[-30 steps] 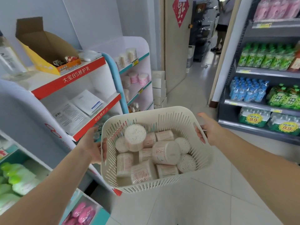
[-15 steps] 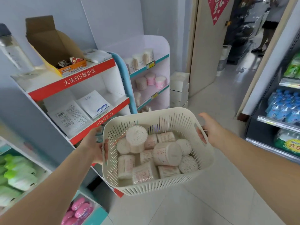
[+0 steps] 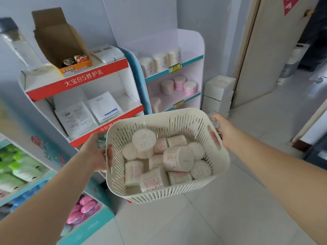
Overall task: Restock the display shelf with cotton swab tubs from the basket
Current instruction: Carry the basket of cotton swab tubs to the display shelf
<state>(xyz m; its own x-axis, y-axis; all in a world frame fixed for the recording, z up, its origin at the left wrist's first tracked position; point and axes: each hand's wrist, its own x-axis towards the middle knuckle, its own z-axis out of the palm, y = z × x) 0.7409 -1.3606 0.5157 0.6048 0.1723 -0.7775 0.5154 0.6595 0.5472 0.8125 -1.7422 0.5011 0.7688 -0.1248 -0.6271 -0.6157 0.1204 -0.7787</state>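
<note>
I hold a cream slotted plastic basket (image 3: 177,196) in front of me at waist height. My left hand (image 3: 96,152) grips its left rim and my right hand (image 3: 223,132) grips the handle on its right side. Several round cotton swab tubs (image 3: 177,159) lie jumbled inside, some upright, some on their sides. Ahead stands the pale pink display shelf (image 3: 192,43) with teal edges. Its top tier carries a few tall swab packs (image 3: 160,62), and three pink and cream tubs (image 3: 178,84) stand on the tier below.
A red-and-white cardboard display stand (image 3: 79,82) with leaflets stands left of the pink shelf, an open cardboard box (image 3: 58,43) on top. Stacked white boxes (image 3: 218,92) sit right of the shelf beside a door (image 3: 276,50). Shelves of green bottles (image 3: 21,168) are at my left.
The view has swung left and closer to the pink shelf; the drinks shelves on the right have left the view. Both hands keep the same grip on the basket.
</note>
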